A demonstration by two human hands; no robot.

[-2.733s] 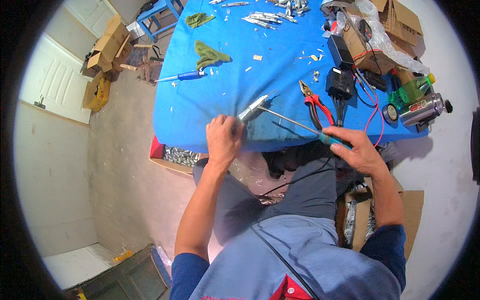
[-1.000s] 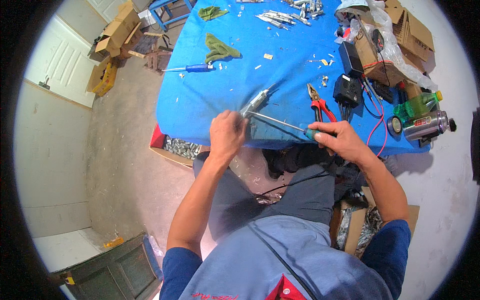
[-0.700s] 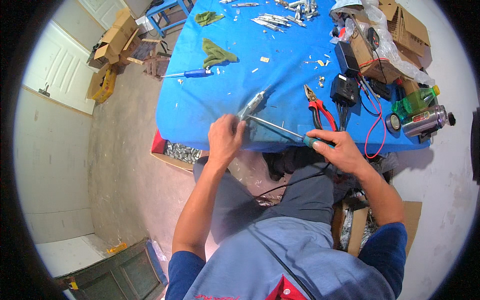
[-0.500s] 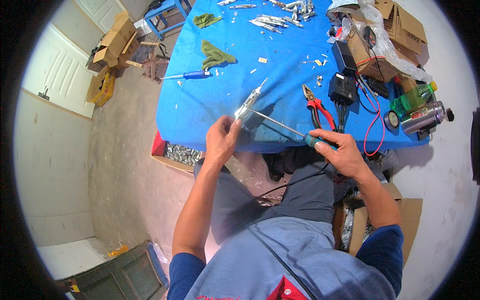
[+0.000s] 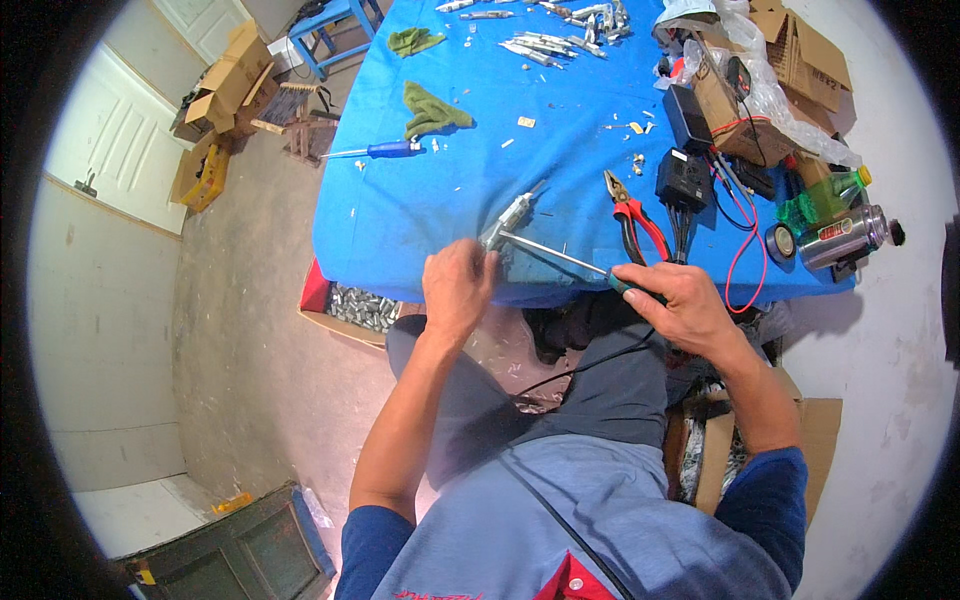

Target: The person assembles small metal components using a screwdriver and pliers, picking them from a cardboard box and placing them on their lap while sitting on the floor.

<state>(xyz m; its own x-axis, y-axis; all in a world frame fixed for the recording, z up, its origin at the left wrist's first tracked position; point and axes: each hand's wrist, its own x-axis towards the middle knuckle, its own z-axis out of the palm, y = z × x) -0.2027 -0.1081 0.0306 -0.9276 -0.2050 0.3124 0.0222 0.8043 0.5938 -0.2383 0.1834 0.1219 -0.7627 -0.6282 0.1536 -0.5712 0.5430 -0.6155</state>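
Observation:
My left hand [image 5: 458,288] grips the near end of a slim grey metal part [image 5: 510,215] that rests on the front edge of the blue table [image 5: 420,215]. My right hand [image 5: 680,305] holds a screwdriver [image 5: 560,260] by its green handle. Its long shaft points left, with the tip against the metal part close to my left fingers. Both hands sit at the table's near edge, above my lap.
Red-handled pliers [image 5: 632,220] lie right of the part. Black adapters with red wires [image 5: 685,175], a tape roll [image 5: 780,242], a steel flask [image 5: 845,235] and a green bottle [image 5: 825,200] fill the right side. A blue-handled screwdriver [image 5: 380,150], green rags [image 5: 430,110], several metal parts [image 5: 560,25] lie farther back.
The view has shifted slightly. My left hand keeps its hold on the metal part and my right hand has kept the screwdriver tip against it, with small changes in angle.

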